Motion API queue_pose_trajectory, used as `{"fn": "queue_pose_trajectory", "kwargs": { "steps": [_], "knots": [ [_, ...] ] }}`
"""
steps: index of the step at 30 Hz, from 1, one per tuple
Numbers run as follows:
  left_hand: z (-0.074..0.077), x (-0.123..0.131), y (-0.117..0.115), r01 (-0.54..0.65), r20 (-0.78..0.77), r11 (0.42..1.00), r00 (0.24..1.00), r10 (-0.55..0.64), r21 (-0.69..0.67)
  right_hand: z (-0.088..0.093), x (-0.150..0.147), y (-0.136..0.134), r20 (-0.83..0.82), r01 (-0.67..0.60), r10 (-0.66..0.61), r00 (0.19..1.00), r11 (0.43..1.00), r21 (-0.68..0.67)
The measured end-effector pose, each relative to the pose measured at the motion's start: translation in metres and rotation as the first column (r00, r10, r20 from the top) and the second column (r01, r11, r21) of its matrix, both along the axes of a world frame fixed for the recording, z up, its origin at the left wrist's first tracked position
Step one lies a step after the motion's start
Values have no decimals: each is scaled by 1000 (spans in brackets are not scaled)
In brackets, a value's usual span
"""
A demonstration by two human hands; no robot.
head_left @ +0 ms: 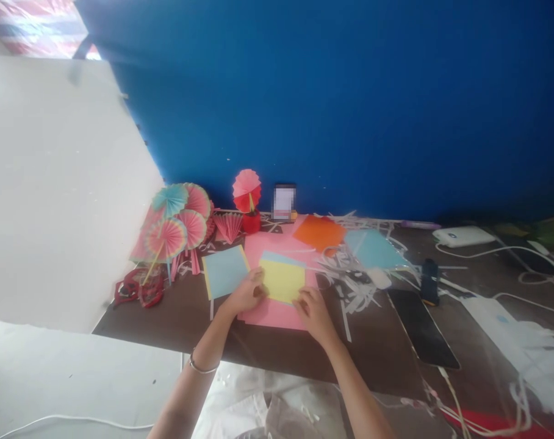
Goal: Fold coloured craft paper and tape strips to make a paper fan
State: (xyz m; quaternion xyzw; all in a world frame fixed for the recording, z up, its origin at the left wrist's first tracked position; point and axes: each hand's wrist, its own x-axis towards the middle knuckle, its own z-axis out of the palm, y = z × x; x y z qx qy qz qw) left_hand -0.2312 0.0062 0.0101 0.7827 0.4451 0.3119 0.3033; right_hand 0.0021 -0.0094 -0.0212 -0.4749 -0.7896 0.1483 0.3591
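**Mia:** What are the hands doing?

**Ben:** The left hand point(248, 292) has its fingers pinched shut on the left edge of the yellow paper point(282, 280). The right hand point(312, 310) rests at the paper's bottom right corner. Its fingers press down there, but the picture does not show whether they pinch it or just lie flat on it.

**Mia:** Where is the yellow paper?

**Ben:** It lies on a pink sheet point(277, 305), near the front edge of the table point(167, 317). A light blue sheet point(277, 257) peeks out from under its top side.

**Mia:** What else is around?

**Ben:** A blue square point(224, 271) sits just left of the left hand. An orange sheet point(320, 233) lies farther back. Paper fans point(176, 222) are piled at the back left corner. White paper strips point(350, 286) are scattered to the right, and a dark phone point(421, 329) lies near the front right.

**Mia:** What could go wrong?

**Ben:** The yellow paper could slide on the smooth pink sheet if one hand pushes harder than the other. Then its edges would not line up. The loose sheets below might shift too. A hard pinch could leave a crease in the wrong spot.
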Motion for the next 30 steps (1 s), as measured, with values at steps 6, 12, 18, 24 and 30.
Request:
{"fn": "queue_pose_trajectory", "kwargs": {
  "steps": [6, 12, 18, 24, 30],
  "knots": [
    [-1, -1, -1, -15, 11, 999, 1000, 15, -34, 0, 0, 1, 3, 15, -15, 1000, 1000, 10],
    [-5, -1, 3, -15, 21, 996, 1000, 17, -87, -2, -1, 0, 18, 29, -29, 999, 1000, 5],
    [-3, 0, 6, 6, 49, 996, 999, -2, -84, -8, 0, 1, 12, 29, -29, 1000, 1000, 13],
    [0, 1, 5, -2, 34, 995, 999, 5, -104, -7, -1, 1, 15, 33, -33, 999, 999, 16],
    [-6, -1, 5, -5, 5, 994, 1000, 6, -112, -7, 0, 1, 23, 33, -33, 999, 999, 22]
  ]
}}
